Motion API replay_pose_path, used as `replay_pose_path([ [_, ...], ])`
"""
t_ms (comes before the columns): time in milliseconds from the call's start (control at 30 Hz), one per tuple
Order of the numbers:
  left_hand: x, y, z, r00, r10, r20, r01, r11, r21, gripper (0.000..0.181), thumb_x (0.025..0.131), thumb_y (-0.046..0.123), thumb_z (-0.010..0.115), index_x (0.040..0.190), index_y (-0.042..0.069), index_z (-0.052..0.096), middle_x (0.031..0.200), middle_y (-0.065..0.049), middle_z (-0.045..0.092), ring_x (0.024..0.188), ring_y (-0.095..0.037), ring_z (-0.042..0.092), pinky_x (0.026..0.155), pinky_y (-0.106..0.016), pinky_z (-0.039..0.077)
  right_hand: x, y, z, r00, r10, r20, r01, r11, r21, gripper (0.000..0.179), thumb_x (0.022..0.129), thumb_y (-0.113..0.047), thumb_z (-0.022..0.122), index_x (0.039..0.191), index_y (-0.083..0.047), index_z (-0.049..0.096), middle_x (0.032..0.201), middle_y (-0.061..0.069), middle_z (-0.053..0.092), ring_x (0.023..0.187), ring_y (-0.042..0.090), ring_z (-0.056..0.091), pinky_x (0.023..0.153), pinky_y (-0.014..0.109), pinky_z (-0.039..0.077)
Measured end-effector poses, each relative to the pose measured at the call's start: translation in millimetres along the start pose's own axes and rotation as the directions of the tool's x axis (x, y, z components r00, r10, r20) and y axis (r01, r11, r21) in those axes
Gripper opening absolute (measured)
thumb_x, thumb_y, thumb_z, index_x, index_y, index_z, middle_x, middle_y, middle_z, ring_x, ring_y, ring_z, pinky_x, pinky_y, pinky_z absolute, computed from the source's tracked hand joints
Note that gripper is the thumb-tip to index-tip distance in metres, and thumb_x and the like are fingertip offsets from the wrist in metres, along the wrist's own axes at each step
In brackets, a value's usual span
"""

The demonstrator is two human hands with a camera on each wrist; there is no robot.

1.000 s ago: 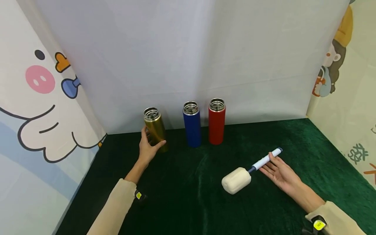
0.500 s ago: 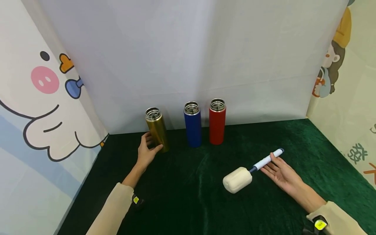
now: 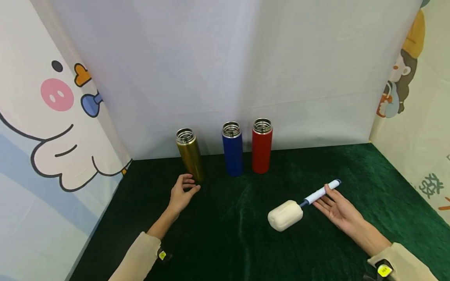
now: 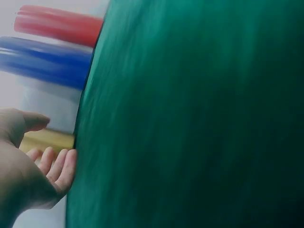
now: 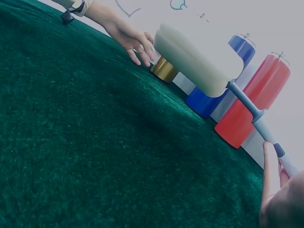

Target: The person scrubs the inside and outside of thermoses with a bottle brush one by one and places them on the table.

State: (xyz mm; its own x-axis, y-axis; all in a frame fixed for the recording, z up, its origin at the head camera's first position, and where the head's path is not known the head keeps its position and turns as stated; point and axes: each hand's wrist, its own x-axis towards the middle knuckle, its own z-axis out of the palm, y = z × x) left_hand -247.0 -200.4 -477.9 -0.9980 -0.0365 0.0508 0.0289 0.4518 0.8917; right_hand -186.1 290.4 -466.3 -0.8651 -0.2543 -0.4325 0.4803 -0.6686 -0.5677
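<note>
A gold bottle [image 3: 190,158], lidless with a steel threaded neck, stands upright at the back left of the green-covered table. Just in front of its base is my left hand [image 3: 180,198], fingers loosely bent with nothing in them. In the left wrist view the thumb and fingers [image 4: 69,166] overlap the gold bottle. My right hand [image 3: 340,210] pinches the white handle of a sponge bottle brush [image 3: 285,215] between thumb and fingers. The brush's cream sponge head points down and left, above the cloth. In the right wrist view, the sponge partly hides the blue bottle and the gold bottle.
A blue bottle [image 3: 233,156] and a red bottle [image 3: 261,152], both lidless, stand side by side right of the gold one. A pale curtain [image 3: 197,78] hangs close behind them. Printed cloths flank the table [image 3: 211,234].
My left hand has let go of the gold bottle and drawn back toward me, leaving it standing. My right hand holds the bottle brush in nearly the same place.
</note>
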Motion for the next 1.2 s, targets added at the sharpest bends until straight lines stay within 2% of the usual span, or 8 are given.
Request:
replay_pose_path([
  [100, -0.4, 4.7, 11.3, 0.999, 0.023, 0.037, -0.023, 1.000, -0.001, 0.047, 0.098, 0.013, 0.068, 0.139, 0.005, 0.047, 0.130, -0.020, 0.059, 0.122, -0.034, 0.059, 0.099, -0.046, 0.053, 0.1, -1, -2, 1.000, 0.000, -0.006, 0.000, 1.000, 0.008, 0.022, 0.106, -0.030, 0.052, 0.124, -0.030, 0.038, 0.110, -0.001, 0.067, 0.100, 0.014, 0.070, 0.096, 0.033, 0.059],
  [200, 3.4, 15.6, 21.2, 0.995, 0.070, 0.071, -0.069, 0.997, -0.017, 0.047, 0.097, 0.012, 0.068, 0.139, 0.004, 0.047, 0.129, -0.021, 0.061, 0.121, -0.035, 0.061, 0.098, -0.047, 0.054, -0.2, -1, -3, 1.000, 0.000, 0.001, 0.000, 1.000, 0.019, 0.022, 0.106, -0.029, 0.052, 0.124, -0.030, 0.038, 0.110, -0.001, 0.066, 0.100, 0.015, 0.070, 0.097, 0.034, 0.059],
  [400, 21.3, 45.7, 42.9, 0.982, 0.124, 0.142, -0.118, 0.992, -0.047, 0.056, 0.097, 0.013, 0.070, 0.145, 0.006, 0.041, 0.138, -0.022, 0.058, 0.126, -0.035, 0.059, 0.101, -0.050, 0.053, -2.0, -2, -3, 1.000, -0.003, 0.002, 0.003, 0.999, 0.034, 0.022, 0.106, -0.029, 0.052, 0.124, -0.030, 0.038, 0.111, 0.000, 0.066, 0.100, 0.015, 0.070, 0.098, 0.033, 0.058],
  [533, 37.3, 64.3, 59.4, 0.979, 0.152, 0.134, -0.143, 0.987, -0.075, 0.075, 0.095, 0.016, 0.073, 0.154, 0.007, 0.029, 0.152, -0.024, 0.045, 0.139, -0.039, 0.048, 0.109, -0.055, 0.048, -3.3, -2, -3, 1.000, -0.001, -0.002, 0.001, 0.999, 0.044, 0.023, 0.106, -0.028, 0.052, 0.124, -0.030, 0.038, 0.112, 0.001, 0.065, 0.100, 0.016, 0.071, 0.099, 0.033, 0.058],
  [667, 53.9, 78.8, 71.9, 0.981, 0.166, 0.102, -0.158, 0.984, -0.083, 0.092, 0.092, 0.023, 0.077, 0.161, 0.012, 0.017, 0.162, -0.020, 0.035, 0.148, -0.040, 0.037, 0.118, -0.058, 0.037, -3.9, -3, -3, 1.000, -0.005, -0.001, 0.005, 0.999, 0.053, 0.023, 0.106, -0.028, 0.052, 0.124, -0.030, 0.038, 0.111, 0.001, 0.065, 0.100, 0.016, 0.071, 0.099, 0.034, 0.058],
  [867, 70.2, 88.5, 80.9, 0.980, 0.180, 0.086, -0.173, 0.981, -0.084, 0.092, 0.093, 0.027, 0.075, 0.162, 0.019, 0.015, 0.163, -0.018, 0.035, 0.148, -0.039, 0.039, 0.120, -0.060, 0.033, -4.3, -5, -4, 1.000, 0.002, -0.001, -0.002, 0.997, 0.072, 0.027, 0.106, -0.027, 0.052, 0.128, -0.031, 0.036, 0.110, 0.001, 0.065, 0.100, 0.017, 0.071, 0.100, 0.034, 0.057],
  [1033, 70.0, 93.1, 83.2, 0.968, 0.235, 0.089, -0.228, 0.970, -0.085, 0.084, 0.096, 0.023, 0.073, 0.161, 0.013, 0.021, 0.161, -0.020, 0.039, 0.147, -0.039, 0.041, 0.118, -0.059, 0.037, -5.4, -9, -5, 1.000, 0.003, 0.000, -0.003, 0.996, 0.093, 0.034, 0.106, -0.027, 0.053, 0.132, -0.032, 0.032, 0.112, 0.002, 0.064, 0.100, 0.017, 0.070, 0.104, 0.034, 0.055],
  [1200, 51.4, 96.4, 79.7, 0.947, 0.309, 0.083, -0.304, 0.951, -0.060, 0.081, 0.094, 0.018, 0.076, 0.157, 0.007, 0.027, 0.154, -0.023, 0.047, 0.140, -0.041, 0.049, 0.112, -0.060, 0.044, -7.9, -13, -6, 1.000, 0.008, 0.004, -0.008, 0.991, 0.131, 0.032, 0.105, -0.026, 0.055, 0.130, -0.032, 0.036, 0.112, 0.003, 0.064, 0.099, 0.019, 0.071, 0.103, 0.034, 0.055],
])
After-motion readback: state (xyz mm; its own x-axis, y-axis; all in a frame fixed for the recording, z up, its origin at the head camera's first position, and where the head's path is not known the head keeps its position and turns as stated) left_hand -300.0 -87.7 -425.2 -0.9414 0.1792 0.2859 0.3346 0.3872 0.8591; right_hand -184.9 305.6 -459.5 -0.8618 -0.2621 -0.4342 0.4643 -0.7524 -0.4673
